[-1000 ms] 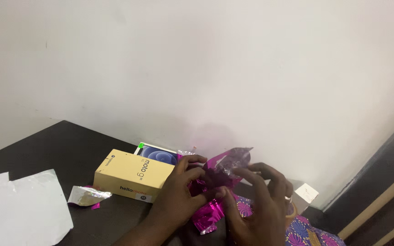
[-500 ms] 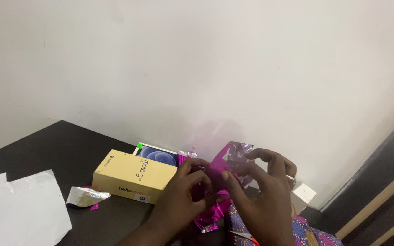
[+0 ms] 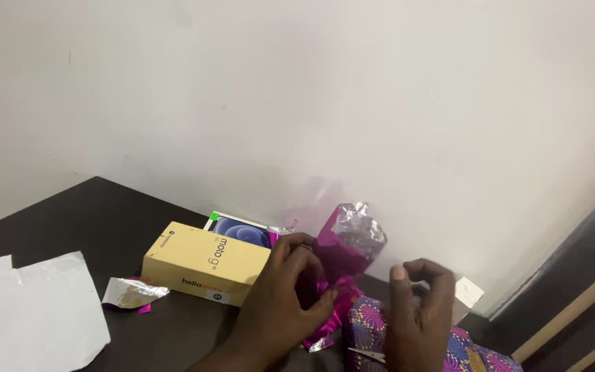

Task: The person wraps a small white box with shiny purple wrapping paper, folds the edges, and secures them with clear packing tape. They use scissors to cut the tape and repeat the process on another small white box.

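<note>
My left hand (image 3: pixel 285 295) grips a crumpled sheet of shiny magenta foil wrapping (image 3: pixel 343 249), which stands up with its silvery inner side showing at the top. My right hand (image 3: pixel 416 308) is just to the right of the foil, fingers curled and pinched together, apart from the sheet. Beneath both hands lies a package wrapped in purple patterned paper (image 3: pixel 370 322). A yellow phone box (image 3: pixel 204 262) lies left of my left hand on the dark table (image 3: pixel 84 220).
A blue-fronted box (image 3: pixel 239 230) lies behind the yellow one. A foil scrap (image 3: pixel 131 292) and white paper sheets (image 3: pixel 32 308) are at the left. A white tag (image 3: pixel 468 291) sits at the right, scissors (image 3: pixel 366 354) at the bottom. The wall is close behind.
My right hand has let go of the foil and dropped lower to the right. The foil now stands taller, held by my left hand alone.
</note>
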